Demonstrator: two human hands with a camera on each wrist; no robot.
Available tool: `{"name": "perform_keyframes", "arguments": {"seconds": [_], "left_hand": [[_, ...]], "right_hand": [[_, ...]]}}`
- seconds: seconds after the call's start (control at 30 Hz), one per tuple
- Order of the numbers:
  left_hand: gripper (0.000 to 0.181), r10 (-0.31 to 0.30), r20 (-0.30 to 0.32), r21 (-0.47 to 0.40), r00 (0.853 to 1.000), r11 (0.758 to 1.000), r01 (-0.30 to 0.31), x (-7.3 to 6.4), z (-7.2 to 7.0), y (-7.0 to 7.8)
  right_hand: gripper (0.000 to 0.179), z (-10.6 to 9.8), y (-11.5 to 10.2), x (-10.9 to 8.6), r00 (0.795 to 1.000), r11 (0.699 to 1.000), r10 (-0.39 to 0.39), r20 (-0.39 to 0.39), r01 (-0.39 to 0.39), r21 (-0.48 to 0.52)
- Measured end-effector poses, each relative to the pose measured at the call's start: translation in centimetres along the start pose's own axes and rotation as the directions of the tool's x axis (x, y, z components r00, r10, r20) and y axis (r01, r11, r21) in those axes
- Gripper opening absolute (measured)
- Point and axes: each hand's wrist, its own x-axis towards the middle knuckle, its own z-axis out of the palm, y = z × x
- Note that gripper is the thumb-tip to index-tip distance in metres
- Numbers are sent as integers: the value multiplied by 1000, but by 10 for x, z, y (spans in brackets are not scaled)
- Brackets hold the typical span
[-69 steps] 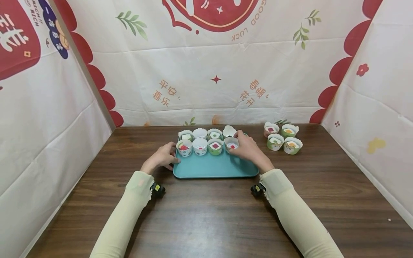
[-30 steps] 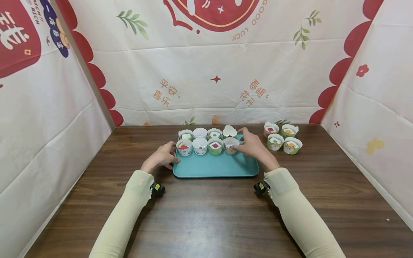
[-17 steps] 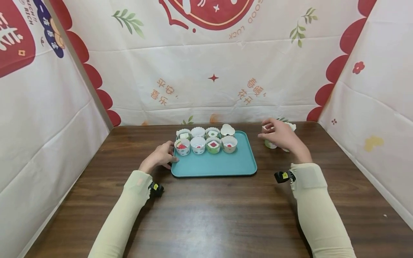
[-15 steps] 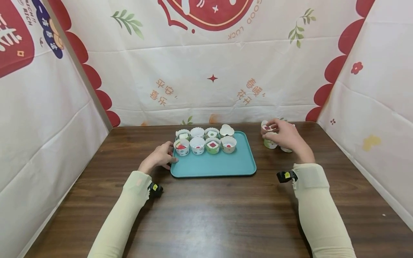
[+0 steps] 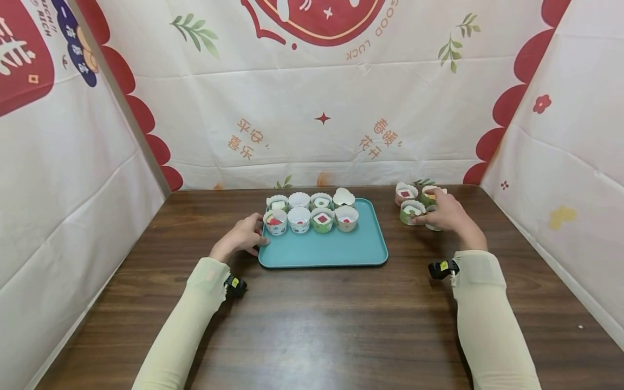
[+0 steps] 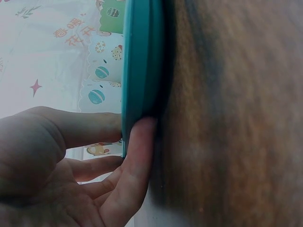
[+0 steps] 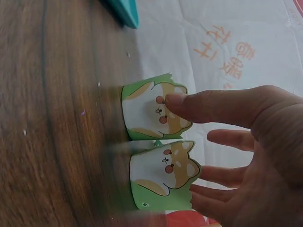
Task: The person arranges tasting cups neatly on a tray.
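left hand [image 5: 240, 236] pinching the tray [image 5: 324, 252], right hand [image 5: 446, 213], fingers [image 7: 227, 175] spread, is at a green cup [image 7: 142, 111] near the counter's [image 5: 312, 325] far edge, likely light, crushable, best held low.

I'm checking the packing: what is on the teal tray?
On the teal tray stand eight paper cups, in two rows of four. The front row hides the lower parts of the back row; the tray's surface beneath the cups is covered.

Head view: wood-grain table [image 5: 312, 330] at 6 o'clock. White printed backdrop [image 5: 292, 92] at 12, red emblem [image 5: 319, 19] cropped up top. White left drape [image 5: 73, 200] at 9, right drape [image 5: 580, 168] at 3.
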Motion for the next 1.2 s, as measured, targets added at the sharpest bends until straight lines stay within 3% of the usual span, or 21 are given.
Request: {"name": "perform_keyframes", "arguments": {"seconds": [0.17,0.53,0.83,1.2], "left_hand": [[67,10,1,5,1000,1000,-10,0,-1,-1],[66,10,-6,10,1000,1000,-10,0,-2,-2],[66,11,-2,12,1000,1000,-11,1,-1,-2],[66,28,0,3,1000,1000,-28,-1,-1,-1]], "right_hand": [[92,-2,-1,-1,999,999,31,-14,-31,-24],[61,-7,1,-6,999,999,32,-44,-33,-36],[65,-9,11,-8,993,998,41,-112,-46,-37],[79,-7,19,-9,993,992,114,-30,-112,63]]}}
